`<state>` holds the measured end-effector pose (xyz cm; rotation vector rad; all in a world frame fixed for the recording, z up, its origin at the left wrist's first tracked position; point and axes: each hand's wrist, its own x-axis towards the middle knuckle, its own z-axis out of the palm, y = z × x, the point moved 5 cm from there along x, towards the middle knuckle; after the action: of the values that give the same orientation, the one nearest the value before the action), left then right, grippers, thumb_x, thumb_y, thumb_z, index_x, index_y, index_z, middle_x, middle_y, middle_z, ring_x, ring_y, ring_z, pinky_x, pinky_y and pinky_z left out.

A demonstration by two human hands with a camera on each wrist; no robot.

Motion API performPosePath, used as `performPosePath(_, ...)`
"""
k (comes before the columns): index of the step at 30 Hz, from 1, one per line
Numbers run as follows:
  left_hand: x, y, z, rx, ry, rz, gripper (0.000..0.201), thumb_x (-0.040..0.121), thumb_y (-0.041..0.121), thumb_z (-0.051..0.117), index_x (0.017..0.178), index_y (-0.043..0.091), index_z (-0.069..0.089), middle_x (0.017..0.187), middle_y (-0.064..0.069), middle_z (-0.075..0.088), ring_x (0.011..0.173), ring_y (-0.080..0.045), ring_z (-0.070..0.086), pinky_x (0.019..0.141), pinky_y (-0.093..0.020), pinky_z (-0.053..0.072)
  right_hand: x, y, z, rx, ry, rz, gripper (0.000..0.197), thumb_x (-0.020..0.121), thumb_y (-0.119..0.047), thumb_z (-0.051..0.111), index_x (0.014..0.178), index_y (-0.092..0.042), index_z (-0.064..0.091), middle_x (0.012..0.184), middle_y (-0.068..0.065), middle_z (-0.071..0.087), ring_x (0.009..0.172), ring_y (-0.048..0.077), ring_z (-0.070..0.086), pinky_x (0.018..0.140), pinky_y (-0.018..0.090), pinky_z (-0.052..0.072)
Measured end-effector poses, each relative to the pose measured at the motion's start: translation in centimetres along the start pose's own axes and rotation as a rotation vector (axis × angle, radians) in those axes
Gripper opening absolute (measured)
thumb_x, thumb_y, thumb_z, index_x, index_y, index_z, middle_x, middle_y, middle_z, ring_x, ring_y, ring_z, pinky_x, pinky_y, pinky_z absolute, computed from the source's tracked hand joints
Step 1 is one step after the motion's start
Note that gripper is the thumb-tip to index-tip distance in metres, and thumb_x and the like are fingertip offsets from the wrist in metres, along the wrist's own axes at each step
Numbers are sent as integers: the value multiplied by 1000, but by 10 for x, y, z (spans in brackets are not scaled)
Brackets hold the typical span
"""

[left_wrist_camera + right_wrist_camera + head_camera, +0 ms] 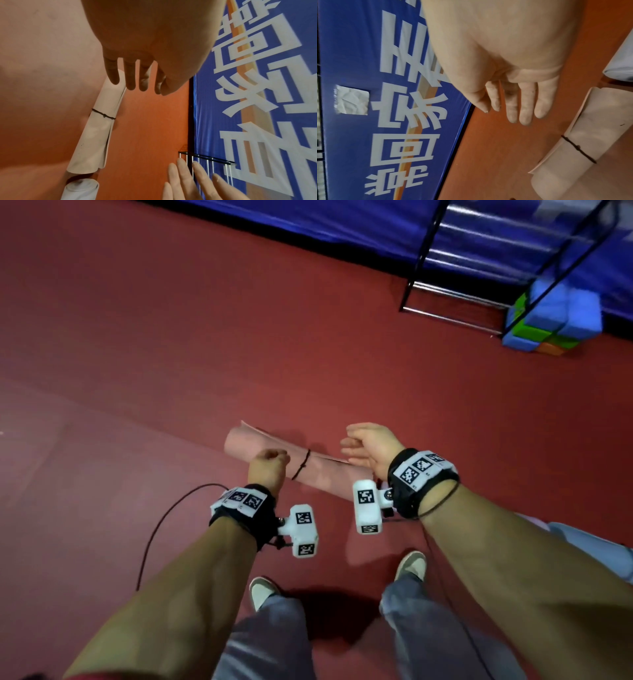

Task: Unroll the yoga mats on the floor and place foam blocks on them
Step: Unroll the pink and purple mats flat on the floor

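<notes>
A rolled pink yoga mat (318,474) lies on the red floor in front of my feet, bound by a thin black tie (301,465). My left hand (270,462) hovers over the roll's left part beside the tie; in the left wrist view its fingers (130,79) hang straight and hold nothing. My right hand (359,446) is open above the roll's right end, fingers (524,108) extended and empty. I cannot tell whether either hand touches the mat (96,135). Blue, green and orange foam blocks (555,316) are stacked at the far right.
A paler pink sheet (85,481), seemingly an unrolled mat, lies flat to the left. A second, light-coloured roll (589,546) lies at the right by my arm. A black metal rack (455,302) and a blue banner (342,224) stand at the back.
</notes>
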<state>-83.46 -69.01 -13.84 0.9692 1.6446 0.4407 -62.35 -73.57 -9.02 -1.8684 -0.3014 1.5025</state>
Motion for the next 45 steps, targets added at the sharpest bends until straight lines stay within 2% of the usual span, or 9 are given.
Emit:
performPosePath(11,105,-132,103,63,114,-69,23,89,8,60,109,8,71,82,-9,59,77,-18,54,71,-27,40,172,145,-37,-49,-62,88,28,96,2,45,119,-9,56,88,12,62,63,18,58,56,28,42)
performPosePath(15,151,-166,136,75,113,-33,22,90,8,60,109,8,70,89,-13,65,71,-18,54,62,-24,40,225,179,-40,-100,-72,47,32,96,0,46,126,-6,55,99,16,63,71,20,60,58,28,44)
performPosePath(20,212,-225,170,221,106,27,27,90,11,62,116,8,69,111,-14,71,103,-30,66,84,-33,51,296,225,-41,-221,-85,-16,33,94,-2,50,125,-12,56,99,13,65,82,22,61,61,28,48)
performPosePath(27,325,-272,211,629,151,197,42,95,32,58,132,12,56,125,-14,61,100,-32,66,88,-40,55,418,276,-21,-351,-183,-181,20,90,-9,48,95,-26,58,74,7,56,56,23,52,49,27,39)
performPosePath(30,344,-283,225,790,217,248,42,88,46,55,116,15,61,115,-16,62,96,-36,63,86,-44,54,436,292,-28,-405,-272,-200,23,90,-5,44,108,-17,55,66,9,49,41,15,37,47,20,28)
performPosePath(36,342,-304,226,793,280,157,41,89,28,64,115,-3,55,116,-23,64,105,-41,62,87,-46,51,436,313,-46,-511,-260,-204,16,89,-10,49,101,-15,58,66,7,52,46,19,44,42,20,32)
performPosePath(38,329,-307,220,772,265,131,32,93,25,62,113,2,54,113,-21,63,106,-39,61,90,-45,50,432,318,-49,-552,-249,-295,17,86,-7,53,98,-17,59,73,10,56,54,22,48,46,24,35)
performPosePath(42,329,-316,210,749,237,150,15,92,24,64,82,14,58,96,-14,67,91,-33,66,84,-44,56,435,324,-40,-666,-279,-345,20,88,-3,54,105,-11,59,70,11,54,59,23,50,51,28,38)
performPosePath(45,334,-314,214,797,254,183,20,93,25,61,103,10,67,111,-19,68,97,-35,66,85,-44,56,437,318,-35,-839,-248,-385,26,85,-10,66,110,-7,61,80,7,62,67,22,59,57,18,46)
